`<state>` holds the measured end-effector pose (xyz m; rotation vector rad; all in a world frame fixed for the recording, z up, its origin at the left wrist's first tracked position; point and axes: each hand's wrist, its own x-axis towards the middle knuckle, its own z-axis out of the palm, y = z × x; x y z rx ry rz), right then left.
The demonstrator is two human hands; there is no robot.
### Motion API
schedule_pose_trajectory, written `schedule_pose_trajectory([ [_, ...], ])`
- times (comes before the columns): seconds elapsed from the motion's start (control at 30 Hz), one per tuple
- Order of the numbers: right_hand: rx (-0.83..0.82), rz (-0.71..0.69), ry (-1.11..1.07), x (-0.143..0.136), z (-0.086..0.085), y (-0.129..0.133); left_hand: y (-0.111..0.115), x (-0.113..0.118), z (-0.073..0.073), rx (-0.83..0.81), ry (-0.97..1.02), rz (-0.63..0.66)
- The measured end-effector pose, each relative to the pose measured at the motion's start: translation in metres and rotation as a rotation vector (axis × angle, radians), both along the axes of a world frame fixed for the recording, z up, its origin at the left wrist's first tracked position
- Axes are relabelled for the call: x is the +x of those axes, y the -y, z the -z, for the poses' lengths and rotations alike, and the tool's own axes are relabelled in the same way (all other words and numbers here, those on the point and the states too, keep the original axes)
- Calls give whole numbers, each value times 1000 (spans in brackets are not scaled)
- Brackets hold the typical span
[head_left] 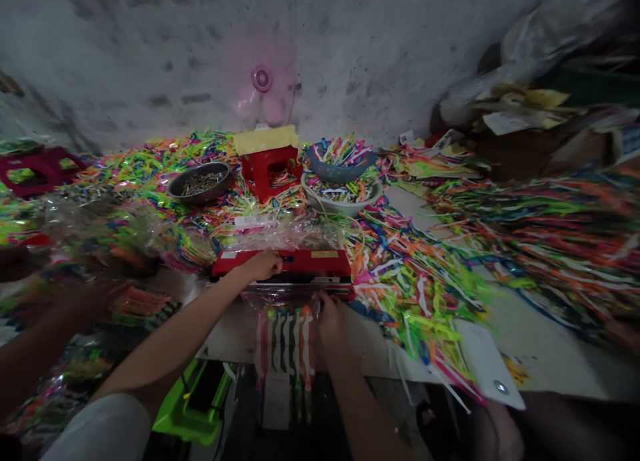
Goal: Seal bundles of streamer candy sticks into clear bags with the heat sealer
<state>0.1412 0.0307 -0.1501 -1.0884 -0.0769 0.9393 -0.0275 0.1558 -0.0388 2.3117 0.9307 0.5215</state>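
Right hand (331, 314): grip nearly closed, seems to pinch the upper right edge of the clear bag (297, 344); exact finger contact blurred. Left hand (267, 266): fingers curled on top of the red machine (320, 266), no item visible in grip. Bag hangs off the machine's near side, wavy colored strips inside, lower part past the tabletop (367, 338) front edge. Probably light, floppy, film slippery; strips likely bendy, not fragile. Best hold: flat film at the top corners, off the strips. Room: pale tabletop shows right of the right wrist, then loose strips (425, 288) crowd in. Left side tight: another person's arm (65, 318) near. Green stool (193, 404) sits below the edge.
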Motion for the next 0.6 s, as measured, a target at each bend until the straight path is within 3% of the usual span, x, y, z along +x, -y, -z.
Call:
schedule_pose_trajectory([
  [0.2, -2, -49, 60, 9, 0, 8, 6, -17, 7, 13, 109, -66],
  [0.27, -20, -126, 167, 24, -1, 15, 5, -22, 5, -22, 148, -101],
  [0.33, -55, -159, 407, 43, -9, 20, 2, -28, 2, -124, 173, -134],
  [0.47, -83, -191, 1125, 75, -46, 0, -1, -38, -4, -234, 203, -129],
  [0.53, -17, -386, 1379, 81, -69, -26, 1, -41, -6, -236, 169, -104],
  [0.6, -9, -624, 1469, 80, -88, -54, 2, -44, -8, -293, 95, -75],
])
